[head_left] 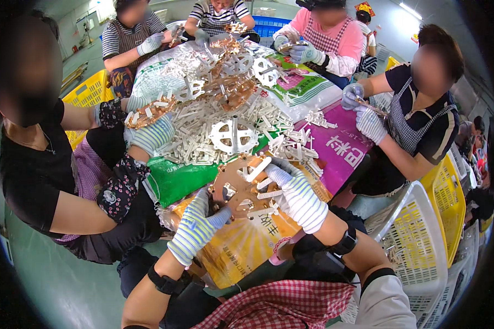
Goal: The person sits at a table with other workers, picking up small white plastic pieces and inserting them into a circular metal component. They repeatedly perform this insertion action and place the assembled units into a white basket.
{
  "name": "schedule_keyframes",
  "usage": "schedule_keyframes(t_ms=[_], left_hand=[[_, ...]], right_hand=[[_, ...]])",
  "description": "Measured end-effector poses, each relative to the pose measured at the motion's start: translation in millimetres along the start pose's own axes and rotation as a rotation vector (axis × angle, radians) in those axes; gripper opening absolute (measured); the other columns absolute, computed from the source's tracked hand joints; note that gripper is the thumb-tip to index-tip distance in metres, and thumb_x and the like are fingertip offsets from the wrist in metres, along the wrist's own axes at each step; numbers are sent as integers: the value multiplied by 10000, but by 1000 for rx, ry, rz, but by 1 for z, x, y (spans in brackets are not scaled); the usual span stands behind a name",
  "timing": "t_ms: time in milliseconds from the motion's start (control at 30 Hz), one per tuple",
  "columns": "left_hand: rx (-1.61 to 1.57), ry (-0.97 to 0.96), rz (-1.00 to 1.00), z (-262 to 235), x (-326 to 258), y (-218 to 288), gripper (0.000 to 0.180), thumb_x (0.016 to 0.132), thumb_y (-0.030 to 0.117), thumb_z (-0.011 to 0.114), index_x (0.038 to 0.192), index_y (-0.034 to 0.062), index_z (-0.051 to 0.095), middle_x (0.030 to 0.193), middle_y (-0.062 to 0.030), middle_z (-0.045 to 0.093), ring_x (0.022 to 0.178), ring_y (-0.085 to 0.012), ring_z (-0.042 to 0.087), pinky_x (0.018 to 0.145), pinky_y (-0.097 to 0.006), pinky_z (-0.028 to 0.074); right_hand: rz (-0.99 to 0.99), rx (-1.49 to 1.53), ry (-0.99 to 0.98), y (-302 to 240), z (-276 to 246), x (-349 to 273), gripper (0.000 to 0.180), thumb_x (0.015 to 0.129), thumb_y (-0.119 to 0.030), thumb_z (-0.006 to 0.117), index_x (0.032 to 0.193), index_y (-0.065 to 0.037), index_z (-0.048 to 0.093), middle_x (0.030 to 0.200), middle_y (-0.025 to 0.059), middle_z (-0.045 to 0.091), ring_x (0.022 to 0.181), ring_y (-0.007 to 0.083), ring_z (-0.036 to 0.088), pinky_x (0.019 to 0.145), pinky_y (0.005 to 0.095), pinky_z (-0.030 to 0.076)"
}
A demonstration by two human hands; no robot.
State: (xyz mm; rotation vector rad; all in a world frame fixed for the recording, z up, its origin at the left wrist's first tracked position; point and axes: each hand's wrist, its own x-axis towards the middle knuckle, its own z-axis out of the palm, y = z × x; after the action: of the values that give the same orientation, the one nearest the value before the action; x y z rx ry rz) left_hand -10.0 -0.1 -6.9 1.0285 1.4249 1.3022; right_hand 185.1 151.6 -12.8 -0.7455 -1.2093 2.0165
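Observation:
Over the near edge of the table I hold a copper-coloured disc (233,189) with cut-out holes and small pegs around its rim. Several white strips (258,169) stick out from its right side. My left hand (198,226), in a striped glove, grips the disc's lower left edge with the thumb on its face. My right hand (303,200), gloved alike, closes on the right edge beside the strips; whether it also pinches a strip is hidden. Just beyond the disc, a silver wheel-shaped frame (234,137) with an upright post lies on a heap of white strips (189,145).
Printed sacks, including a purple one (348,145) and a yellow one (236,249), cover the table. More copper-coloured discs (228,90) lie farther back. Gloved co-workers sit around, one close on the left holding a similar disc (152,112). Plastic baskets (417,236) stand at the right.

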Motion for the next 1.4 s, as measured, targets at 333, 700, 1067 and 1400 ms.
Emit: schedule_keyframes(t_ms=[333, 700, 1067, 1400], left_hand=[[-92, 362, 212, -30, 3, 29, 197, 970, 138, 664, 1131, 24, 653, 942, -12, 669, 875, -82, 621, 799, -226, 500], [550, 61, -6, -32, -2, 13, 453, 931, 198, 707, 1303, 7, 532, 976, -50, 642, 860, -93, 586, 776, -268, 520], [69, 32, 95, -31, -4, 15, 465, 897, 71, 703, 1328, -19, 550, 1125, -55, 620, 1048, -126, 579, 960, -274, 475], [51, -54, 105, -6, -7, 12, 417, 948, 78, 634, 1357, 13, 586, 1209, -56, 653, 1095, -127, 582, 979, -292, 470]], right_hand=[[-274, -333, -44, -11, -8, 12, 524, 989, -304, 664, 1401, -9, 531, 1195, 72, 628, 1091, 182, 610, 928, 337, 524], [-835, -1725, -251, 23, -11, 37, 241, 775, -188, 728, 1008, -126, 712, 1049, 97, 663, 1061, 312, 600, 985, 456, 440], [-867, -1565, -92, 7, -22, 43, 178, 756, -213, 747, 872, -98, 675, 985, 108, 634, 1012, 333, 584, 935, 486, 433], [-836, -970, -293, -1, 31, -16, 201, 825, -257, 783, 983, -133, 777, 1301, 155, 596, 1292, 375, 494, 1087, 513, 368]])
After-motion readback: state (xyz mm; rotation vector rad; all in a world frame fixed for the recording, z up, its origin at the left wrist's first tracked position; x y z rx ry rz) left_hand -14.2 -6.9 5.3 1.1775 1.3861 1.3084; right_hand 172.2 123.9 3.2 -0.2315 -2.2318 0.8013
